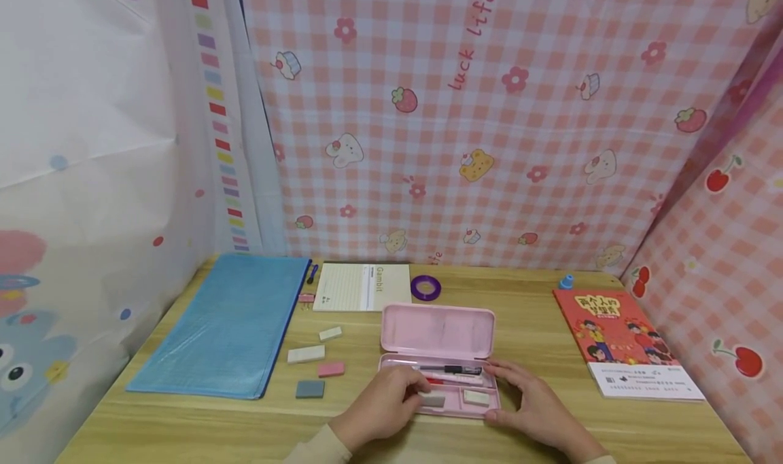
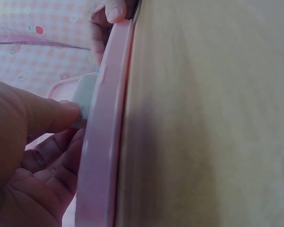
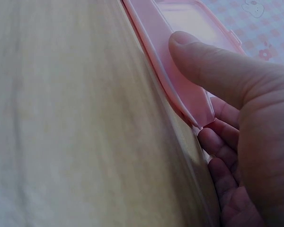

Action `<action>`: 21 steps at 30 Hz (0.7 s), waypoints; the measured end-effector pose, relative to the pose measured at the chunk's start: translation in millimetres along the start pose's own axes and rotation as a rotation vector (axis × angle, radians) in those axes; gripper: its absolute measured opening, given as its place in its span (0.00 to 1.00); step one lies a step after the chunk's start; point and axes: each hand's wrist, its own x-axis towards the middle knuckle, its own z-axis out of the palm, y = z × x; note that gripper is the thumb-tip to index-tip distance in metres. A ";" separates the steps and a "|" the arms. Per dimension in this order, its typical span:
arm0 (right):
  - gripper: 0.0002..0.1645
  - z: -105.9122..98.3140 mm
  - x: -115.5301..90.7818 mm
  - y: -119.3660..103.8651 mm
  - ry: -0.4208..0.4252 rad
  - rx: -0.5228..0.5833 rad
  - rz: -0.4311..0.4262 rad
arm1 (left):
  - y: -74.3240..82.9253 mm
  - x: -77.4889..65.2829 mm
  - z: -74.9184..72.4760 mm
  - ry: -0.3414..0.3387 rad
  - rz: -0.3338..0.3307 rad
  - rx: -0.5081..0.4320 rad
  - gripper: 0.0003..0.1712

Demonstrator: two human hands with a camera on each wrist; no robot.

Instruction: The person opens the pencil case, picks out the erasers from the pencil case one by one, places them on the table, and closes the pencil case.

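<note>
A pink pencil case lies on the table with its lid tipped back. My left hand reaches over its left end and pinches a grey-white eraser between thumb and fingers, at the front compartment. Another eraser, whitish, lies in the front right compartment. Behind the divider lie a black pen and other pens, partly covered by the left hand. At the right end my right hand grips the case, thumb on the front wall and fingers around the end.
Left of the case lie several loose erasers, among them a pink one and a blue-grey one. Further left is a blue folder. A notebook and a purple tape roll lie behind, a red book at right.
</note>
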 end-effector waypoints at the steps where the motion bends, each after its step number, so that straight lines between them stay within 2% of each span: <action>1: 0.46 0.0 0.2 0.0 0.004 -0.004 -0.006 | 0.1 0.4 -1.1 -0.002 -0.007 -0.005 0.09; 7: 0.44 -0.6 0.2 -0.3 0.025 -0.016 -0.042 | 2.2 2.1 -10.4 -0.012 -0.049 -0.034 0.09; 12: 0.44 -0.2 -0.6 0.5 0.029 -0.012 -0.037 | 3.0 1.8 -18.0 0.013 -0.044 -0.043 0.09; 21: 0.46 0.6 0.8 1.4 0.015 -0.002 -0.032 | 0.9 -0.9 -38.3 0.055 -0.082 -0.075 0.08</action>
